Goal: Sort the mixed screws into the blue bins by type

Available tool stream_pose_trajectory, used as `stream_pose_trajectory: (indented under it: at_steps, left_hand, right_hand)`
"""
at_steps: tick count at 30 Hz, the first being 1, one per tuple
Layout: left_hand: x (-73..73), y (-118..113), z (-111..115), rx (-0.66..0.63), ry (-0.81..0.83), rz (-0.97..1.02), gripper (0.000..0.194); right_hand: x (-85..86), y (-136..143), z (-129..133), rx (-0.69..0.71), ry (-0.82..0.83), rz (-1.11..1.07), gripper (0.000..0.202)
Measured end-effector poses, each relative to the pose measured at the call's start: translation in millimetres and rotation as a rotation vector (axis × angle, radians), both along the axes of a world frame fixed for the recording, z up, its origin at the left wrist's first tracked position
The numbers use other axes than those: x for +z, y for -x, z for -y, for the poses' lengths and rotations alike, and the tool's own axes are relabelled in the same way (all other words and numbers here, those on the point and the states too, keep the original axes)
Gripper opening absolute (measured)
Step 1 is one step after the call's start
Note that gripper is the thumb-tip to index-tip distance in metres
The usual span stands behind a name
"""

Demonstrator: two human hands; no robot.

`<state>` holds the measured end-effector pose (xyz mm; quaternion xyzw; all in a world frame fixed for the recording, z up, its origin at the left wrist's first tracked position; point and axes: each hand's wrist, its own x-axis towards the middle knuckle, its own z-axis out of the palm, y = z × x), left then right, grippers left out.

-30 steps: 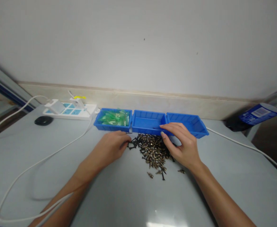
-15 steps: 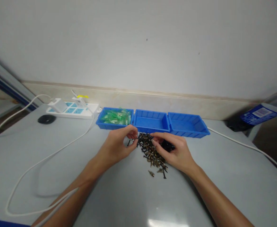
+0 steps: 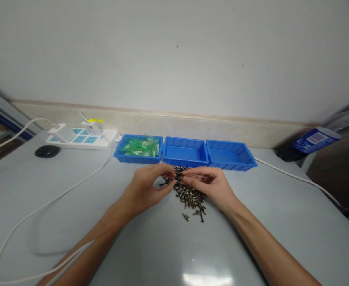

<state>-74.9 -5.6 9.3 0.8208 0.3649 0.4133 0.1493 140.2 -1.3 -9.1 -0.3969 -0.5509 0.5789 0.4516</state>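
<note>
Above pointed metallic screws (image 3: 191, 198); left hand (image 3: 144, 186), right hand (image 3: 212, 184): grips narrow, closure and contents unclear; ribbed blue bins (image 3: 184, 153).

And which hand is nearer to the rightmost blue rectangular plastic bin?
Right: the right hand is in front of the bin, near its left end; the left hand is farther left, at the left edge of the pile of black and golden metal screws.

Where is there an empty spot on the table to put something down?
Bare table lies in front of the screw pile, between the forearms, and right of the right hand, before the white cable. It's crowded where that hand and the left hand meet over the pile, near the blue trays.
</note>
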Motion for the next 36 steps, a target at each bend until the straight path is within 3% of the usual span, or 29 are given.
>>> stream_pose_trajectory:
  at_steps: [4, 7, 15, 30, 36]
  left_hand:
    - [-3.1, 10, -7, 0.000, -0.057, -0.101, 0.016]
    - [-6.1, 21, -15, 0.043, -0.077, -0.309, 0.020]
    - [-14.0, 29, -20, 0.154, 0.033, -0.647, 0.029]
    - [-17.8, 25, -20, 0.148, 0.138, -0.639, 0.033]
    - [-19.5, 14, -17, 0.122, 0.155, -0.623, 0.028]
  right_hand:
    - [0.0, -5, -3, -0.035, 0.024, -0.034, 0.015]
    - [-2.8, -9, -6, -0.080, -0.008, -0.041, 0.014]
    - [-3.5, -14, -12, -0.153, -0.026, -0.109, 0.014]
    - [7.0, -12, -10, -0.337, 0.078, -0.136, 0.031]
    - [5.8, -11, -9, -0.314, 0.040, -0.130, 0.020]
